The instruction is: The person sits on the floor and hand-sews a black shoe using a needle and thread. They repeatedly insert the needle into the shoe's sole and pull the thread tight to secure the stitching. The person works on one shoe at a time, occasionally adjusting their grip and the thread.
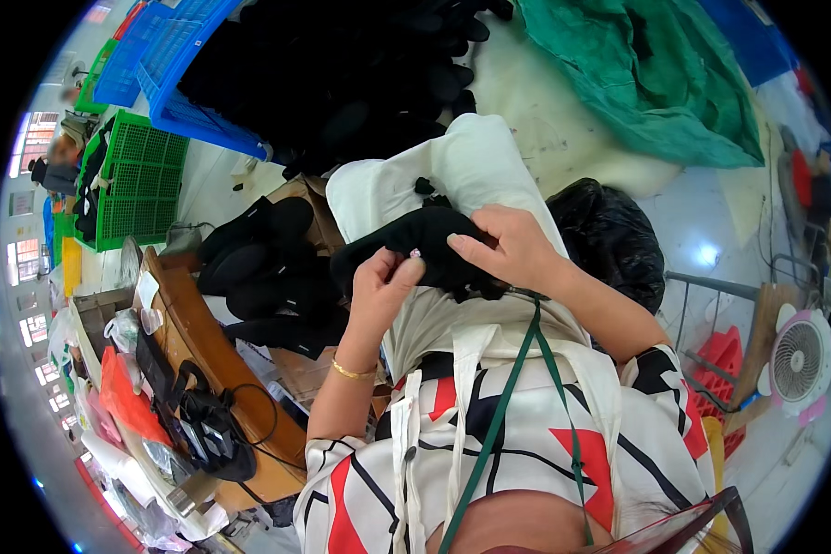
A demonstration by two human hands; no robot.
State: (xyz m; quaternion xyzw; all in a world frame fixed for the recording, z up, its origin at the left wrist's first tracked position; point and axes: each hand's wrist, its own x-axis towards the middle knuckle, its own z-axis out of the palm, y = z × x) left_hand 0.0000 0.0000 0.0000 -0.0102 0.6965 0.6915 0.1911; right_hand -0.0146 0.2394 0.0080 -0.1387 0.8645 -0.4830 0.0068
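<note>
Behind the left hand [385, 282], its wrist carries a thin gold-coloured bracelet [353, 372]. Closer to the body than both hands, a white top [517, 452] shows black lines and angular patches of red and black; its short sleeves [667, 392] end well behind the right hand [517, 247] and the left. Cream straps [403, 415] lie over it, and a dark green cord [491, 432] narrows to a V just below the right hand.

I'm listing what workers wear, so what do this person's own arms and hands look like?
The left hand and right hand are gloveless. A thin gold-coloured bracelet circles the left wrist. The forearms are uncovered below short, loose sleeves, white with black and red shapes.
</note>
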